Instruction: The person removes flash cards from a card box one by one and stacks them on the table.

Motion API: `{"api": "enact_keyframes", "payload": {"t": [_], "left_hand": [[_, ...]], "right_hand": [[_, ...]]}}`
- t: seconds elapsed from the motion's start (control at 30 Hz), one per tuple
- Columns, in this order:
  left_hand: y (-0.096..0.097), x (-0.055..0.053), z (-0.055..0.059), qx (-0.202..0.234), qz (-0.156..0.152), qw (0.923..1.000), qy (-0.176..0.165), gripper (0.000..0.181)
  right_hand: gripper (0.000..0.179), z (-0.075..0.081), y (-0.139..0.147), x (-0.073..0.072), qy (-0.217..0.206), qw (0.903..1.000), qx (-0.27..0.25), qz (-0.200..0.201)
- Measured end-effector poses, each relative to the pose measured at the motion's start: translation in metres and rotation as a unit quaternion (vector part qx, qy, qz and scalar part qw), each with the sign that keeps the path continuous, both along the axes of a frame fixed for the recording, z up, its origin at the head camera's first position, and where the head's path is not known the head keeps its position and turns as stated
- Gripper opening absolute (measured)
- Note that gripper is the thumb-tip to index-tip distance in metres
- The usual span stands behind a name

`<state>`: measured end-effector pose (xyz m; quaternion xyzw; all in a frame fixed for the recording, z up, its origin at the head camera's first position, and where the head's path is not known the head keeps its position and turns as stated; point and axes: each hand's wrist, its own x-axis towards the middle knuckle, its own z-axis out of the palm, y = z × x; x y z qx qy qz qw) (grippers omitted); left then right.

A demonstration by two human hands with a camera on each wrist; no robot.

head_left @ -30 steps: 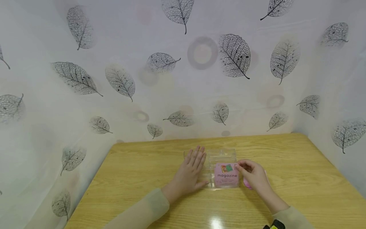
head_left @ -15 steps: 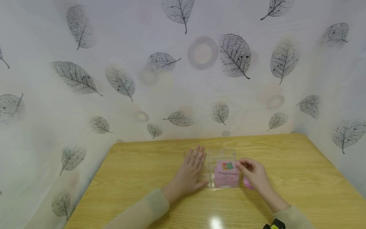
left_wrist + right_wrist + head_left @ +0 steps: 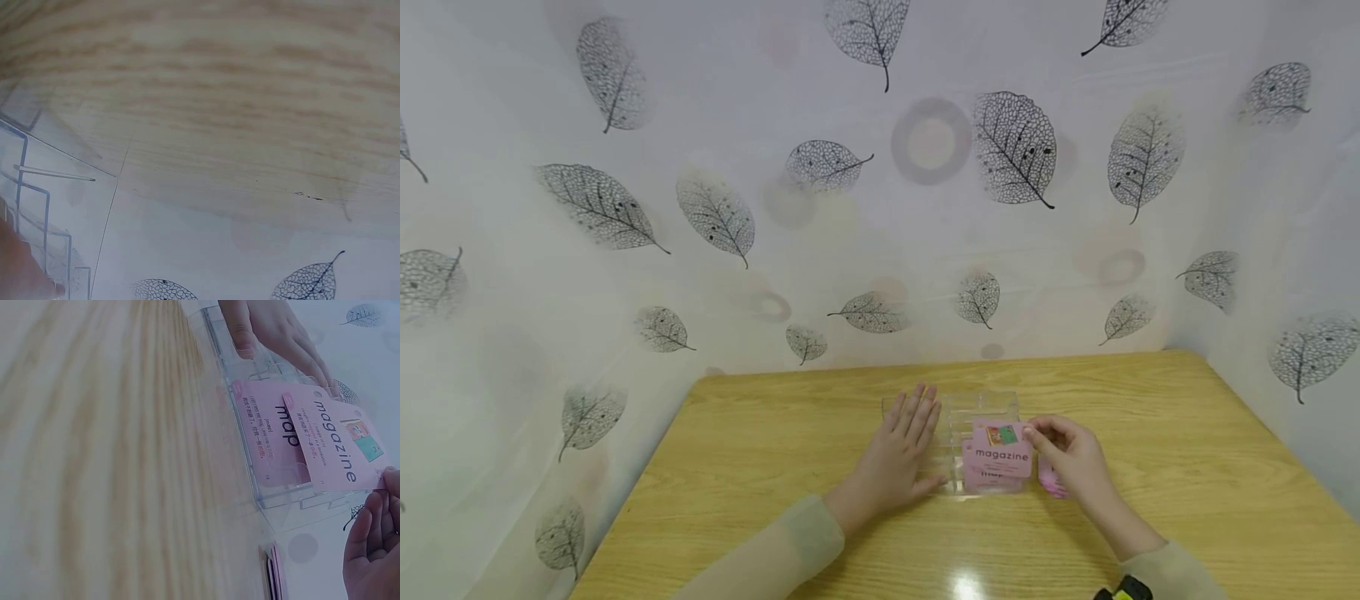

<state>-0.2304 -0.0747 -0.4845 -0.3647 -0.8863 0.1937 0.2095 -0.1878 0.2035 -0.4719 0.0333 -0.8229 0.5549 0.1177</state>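
My right hand point(image 3: 1070, 458) pinches a pink flashcard point(image 3: 1002, 458) reading "magazine" by its upper right corner. In the right wrist view, that flashcard point(image 3: 337, 444) overlaps a second pink one, the "map" flashcard point(image 3: 265, 447), which leans in a clear stepped plastic stand point(image 3: 985, 405). On the left part of the stand lies my left hand point(image 3: 891, 454), its fingers straight and the thumb spread toward the cards. Below my right hand, partly hidden by it, is a pile of pink cards point(image 3: 1051, 481); their edges show in the right wrist view.
The stand sits on a wood-grain table point(image 3: 760, 467). Behind and at the sides hangs a pale curtain point(image 3: 865, 242) printed with leaves. A dark watch-like band point(image 3: 1126, 588) is on the right sleeve. In the left wrist view the stand's stepped edges point(image 3: 47, 231) show.
The "magazine" flashcard has shifted slightly up and to the right in my right hand's pinch. More of the "map" flashcard now shows beneath it. My left hand has stayed put.
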Motion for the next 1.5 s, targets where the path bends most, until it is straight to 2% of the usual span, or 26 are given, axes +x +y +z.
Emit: {"api": "enact_keyframes", "payload": {"t": [0.2,0.47,0.67,0.93,1.17,1.5], "left_hand": [[0.0,0.0,0.001,-0.004,0.002,1.0,0.004,0.103],[-0.001,-0.002,-0.003,0.001,-0.002,1.0,0.005,0.104],[-0.001,-0.003,-0.005,0.003,-0.005,0.9999,0.01,0.104],[0.0,-0.003,-0.006,0.002,-0.005,0.9999,0.016,0.104],[0.0,-0.002,-0.003,-0.004,-0.003,0.9999,0.016,0.104],[0.001,0.0,-0.001,-0.005,0.0,0.9999,0.014,0.104]], "right_hand": [[0.022,-0.001,0.002,-0.002,0.004,0.9999,0.007,-0.011],[0.026,-0.003,0.006,0.0,0.0,0.9999,0.004,-0.011],[0.027,-0.002,0.008,0.001,-0.009,0.9999,-0.011,-0.007],[0.03,0.0,0.012,0.002,-0.026,0.9995,-0.003,-0.016],[0.026,-0.006,0.016,0.001,-0.018,0.9997,-0.001,-0.019],[0.029,-0.002,0.02,0.004,-0.017,0.9994,0.013,-0.027]]}}
